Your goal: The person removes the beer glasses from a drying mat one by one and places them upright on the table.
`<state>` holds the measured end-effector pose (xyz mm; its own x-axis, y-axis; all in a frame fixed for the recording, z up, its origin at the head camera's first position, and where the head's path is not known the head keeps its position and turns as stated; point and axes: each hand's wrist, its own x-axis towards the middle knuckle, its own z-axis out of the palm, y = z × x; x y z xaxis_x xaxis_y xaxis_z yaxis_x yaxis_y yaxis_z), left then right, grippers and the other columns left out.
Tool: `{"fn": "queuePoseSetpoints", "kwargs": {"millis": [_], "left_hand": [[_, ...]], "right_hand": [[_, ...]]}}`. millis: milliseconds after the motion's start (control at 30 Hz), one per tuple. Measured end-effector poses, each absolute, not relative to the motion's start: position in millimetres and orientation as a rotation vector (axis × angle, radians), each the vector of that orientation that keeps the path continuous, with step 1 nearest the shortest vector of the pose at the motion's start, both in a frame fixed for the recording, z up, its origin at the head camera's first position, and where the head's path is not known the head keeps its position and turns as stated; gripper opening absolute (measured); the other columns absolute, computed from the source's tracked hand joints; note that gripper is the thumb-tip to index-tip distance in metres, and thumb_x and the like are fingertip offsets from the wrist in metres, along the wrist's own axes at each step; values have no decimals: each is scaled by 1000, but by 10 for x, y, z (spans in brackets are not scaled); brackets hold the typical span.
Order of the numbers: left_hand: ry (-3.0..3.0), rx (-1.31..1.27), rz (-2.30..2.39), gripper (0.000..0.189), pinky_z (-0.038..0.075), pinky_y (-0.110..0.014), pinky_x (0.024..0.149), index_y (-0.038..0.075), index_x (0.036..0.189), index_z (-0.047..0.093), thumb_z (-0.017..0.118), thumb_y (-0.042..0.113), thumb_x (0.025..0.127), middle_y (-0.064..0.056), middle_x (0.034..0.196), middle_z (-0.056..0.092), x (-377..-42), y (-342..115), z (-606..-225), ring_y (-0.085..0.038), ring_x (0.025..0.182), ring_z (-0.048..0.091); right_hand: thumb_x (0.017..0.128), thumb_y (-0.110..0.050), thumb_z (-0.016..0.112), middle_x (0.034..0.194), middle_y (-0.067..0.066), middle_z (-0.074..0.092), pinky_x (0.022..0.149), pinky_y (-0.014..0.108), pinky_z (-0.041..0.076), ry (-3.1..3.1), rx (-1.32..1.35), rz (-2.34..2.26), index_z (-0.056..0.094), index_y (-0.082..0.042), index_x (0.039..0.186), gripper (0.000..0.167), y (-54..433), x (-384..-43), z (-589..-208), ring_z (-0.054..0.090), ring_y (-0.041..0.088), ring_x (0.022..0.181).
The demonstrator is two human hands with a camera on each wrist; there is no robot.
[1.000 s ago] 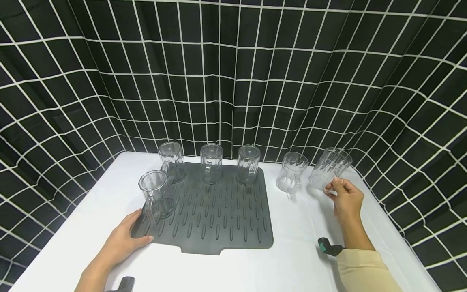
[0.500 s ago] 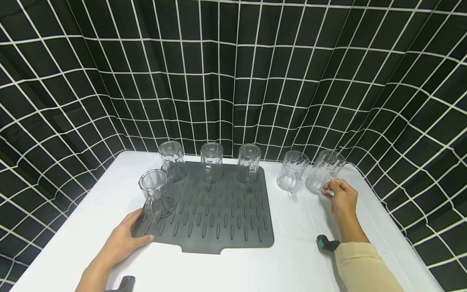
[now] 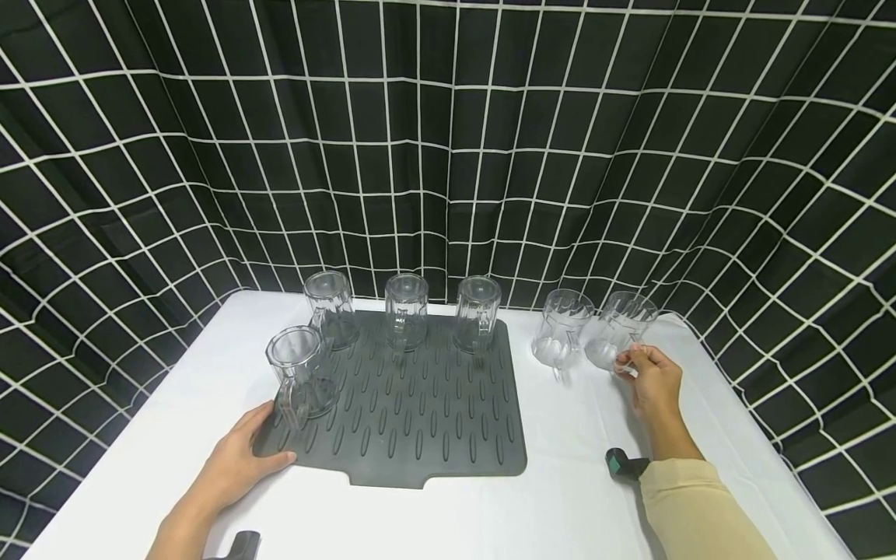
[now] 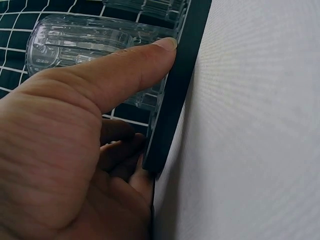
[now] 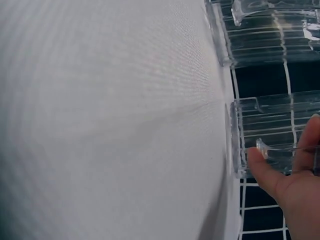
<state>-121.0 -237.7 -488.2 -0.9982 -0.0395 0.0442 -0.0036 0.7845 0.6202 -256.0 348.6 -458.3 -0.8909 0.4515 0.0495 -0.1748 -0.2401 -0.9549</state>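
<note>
My right hand (image 3: 656,381) pinches the handle of the rightmost clear glass mug (image 3: 625,317), which stands mouth up at the table's back right. In the right wrist view, the thumb and a finger meet at that handle, and the mug's base is right at the white cloth. Just to its left stands another glass mug (image 3: 564,323), also mouth up. My left hand (image 3: 234,460) holds the near left corner of a dark grey drying mat (image 3: 420,420), with the thumb along its front edge and the fingers at its left side. A glass mug (image 4: 75,42) shows behind the thumb.
Bottom up on the mat are several glass mugs: a front-left mug (image 3: 301,365), a back-left mug (image 3: 332,311), a middle mug (image 3: 406,311) and a right mug (image 3: 477,311). A black curtain (image 3: 434,155) with white grid lines surrounds the white table (image 3: 560,505).
My right hand has moved the rightmost mug slightly left and down, from tilted to upright beside its neighbour. The left hand and the mat have stayed put.
</note>
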Motion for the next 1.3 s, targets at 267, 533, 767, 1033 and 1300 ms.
{"fn": "queuePoseSetpoints", "kwargs": {"millis": [267,533,767,1033,1300], "left_hand": [[-2923,29,-1020,104,26,-64,104,-8,146,31,80,47,72,-28,149,29,-1208,-2379,-4882,-50,132,30],[-2916,34,-1010,103,28,-63,104,-7,146,31,81,44,72,-27,149,30,-1211,-2374,-4899,-50,131,31],[-2917,33,-1014,103,28,-63,104,-6,146,32,80,45,72,-27,149,30,-1208,-2379,-4909,-50,131,33],[-2927,46,-1016,103,26,-63,105,-6,146,31,81,44,72,-27,150,29,-1206,-2368,-4888,-49,132,31],[-2940,42,-1025,101,25,-65,104,-9,145,30,81,41,73,-30,148,29,-1201,-2363,-4856,-51,132,29]], "right_hand": [[99,-6,54,75,7,63,62,28,57,-1665,-345,2172,57,7,81,22,3504,-2590,-4624,60,18,72],[99,-4,54,72,6,64,62,30,58,-1673,-364,2190,60,5,77,24,3526,-2596,-4633,61,17,71],[99,-15,55,77,4,68,69,33,57,-1748,-495,2163,66,0,80,27,3537,-2587,-4573,60,17,78],[98,-27,55,90,-1,66,63,30,56,-1820,-664,2025,67,-7,101,23,3609,-2509,-4437,62,14,84],[96,-21,58,90,2,66,54,30,57,-1671,-639,2094,67,-9,96,15,3628,-2345,-4300,65,14,77]]}}
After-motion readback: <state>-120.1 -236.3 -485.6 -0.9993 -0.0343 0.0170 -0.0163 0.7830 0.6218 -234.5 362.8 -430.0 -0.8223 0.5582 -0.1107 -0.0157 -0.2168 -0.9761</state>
